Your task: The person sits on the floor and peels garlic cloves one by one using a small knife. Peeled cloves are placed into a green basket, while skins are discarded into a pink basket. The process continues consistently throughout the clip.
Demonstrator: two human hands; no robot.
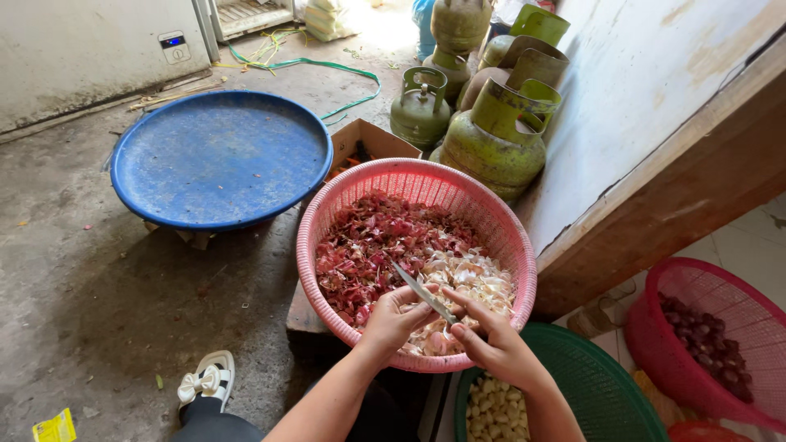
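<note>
Head view: right hand (491,344) fingers grip knife (424,293); left hand (393,321) fingers closed around garlic clove.

The stained concrete floor (106,303) carries a blue tray (219,157), green gas cylinders (483,139) and a cardboard box (368,141).

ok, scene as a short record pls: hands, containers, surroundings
left hand: over the pink basket, at the knife
right hand: grips the knife, blade pointing up-left
pink basket: red and white peels
green basket: peeled garlic cloves
red basket: shallots
floor: blue tray, gas cylinders, cardboard box
</note>
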